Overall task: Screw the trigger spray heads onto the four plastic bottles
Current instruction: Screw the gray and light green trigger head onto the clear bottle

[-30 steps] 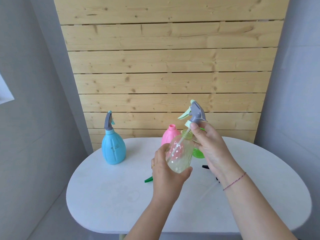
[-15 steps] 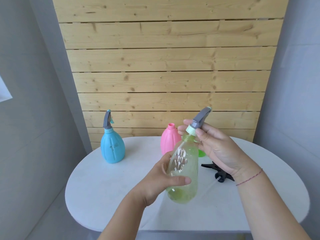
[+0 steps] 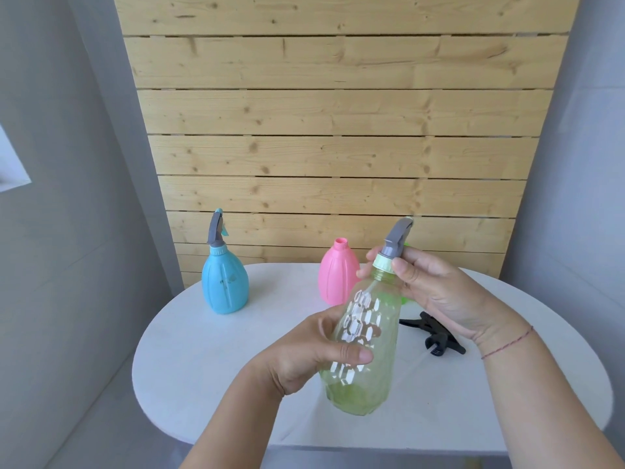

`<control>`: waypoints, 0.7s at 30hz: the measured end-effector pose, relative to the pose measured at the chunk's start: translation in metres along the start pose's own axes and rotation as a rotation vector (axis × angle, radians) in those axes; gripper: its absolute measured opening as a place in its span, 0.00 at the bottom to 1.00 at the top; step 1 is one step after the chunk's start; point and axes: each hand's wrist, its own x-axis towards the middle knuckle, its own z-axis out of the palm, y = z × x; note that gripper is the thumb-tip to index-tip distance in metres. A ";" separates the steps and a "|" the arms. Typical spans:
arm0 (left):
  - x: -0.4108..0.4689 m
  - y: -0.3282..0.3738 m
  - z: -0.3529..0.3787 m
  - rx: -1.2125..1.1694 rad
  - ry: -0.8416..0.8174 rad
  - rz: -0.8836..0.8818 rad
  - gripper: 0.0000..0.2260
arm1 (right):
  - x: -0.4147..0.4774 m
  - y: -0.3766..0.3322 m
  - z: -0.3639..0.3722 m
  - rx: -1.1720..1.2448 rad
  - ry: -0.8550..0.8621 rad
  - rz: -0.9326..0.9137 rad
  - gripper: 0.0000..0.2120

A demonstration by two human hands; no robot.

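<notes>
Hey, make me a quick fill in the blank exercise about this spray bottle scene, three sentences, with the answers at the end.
1. The left hand grips the body of the clear ____ bottle.
2. The bottle with no spray head is ____.
3. The black spray head lies on the ____.

Missing words: green; pink; table

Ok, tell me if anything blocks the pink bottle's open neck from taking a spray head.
Nothing visible does: the pink bottle stands upright on the table, neck bare, with clear space above. The black spray head lies loose nearby.
</notes>
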 end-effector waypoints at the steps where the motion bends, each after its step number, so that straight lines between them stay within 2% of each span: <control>1: 0.000 0.000 0.000 0.001 -0.003 0.004 0.21 | 0.000 0.000 -0.001 -0.002 -0.013 0.005 0.15; 7: 0.000 0.000 0.000 -0.047 -0.036 -0.002 0.22 | -0.001 0.001 -0.002 0.048 -0.059 0.041 0.17; 11: 0.003 0.001 0.004 -0.045 0.042 0.001 0.21 | 0.001 0.001 0.002 0.009 0.059 0.055 0.15; 13: 0.005 0.002 0.010 0.008 0.180 0.023 0.22 | 0.006 0.007 0.006 -0.056 0.193 0.058 0.14; 14: 0.007 0.001 0.015 0.068 0.301 0.039 0.24 | 0.009 0.011 0.010 -0.093 0.284 0.049 0.12; 17: 0.017 -0.005 0.041 0.468 0.792 0.063 0.35 | 0.019 0.022 0.029 -0.107 0.564 -0.023 0.08; 18: 0.020 -0.006 0.051 0.597 0.910 0.052 0.39 | 0.022 0.024 0.037 -0.102 0.628 -0.052 0.07; 21: 0.027 -0.013 0.069 0.749 1.038 0.039 0.43 | 0.024 0.026 0.052 -0.083 0.711 -0.123 0.07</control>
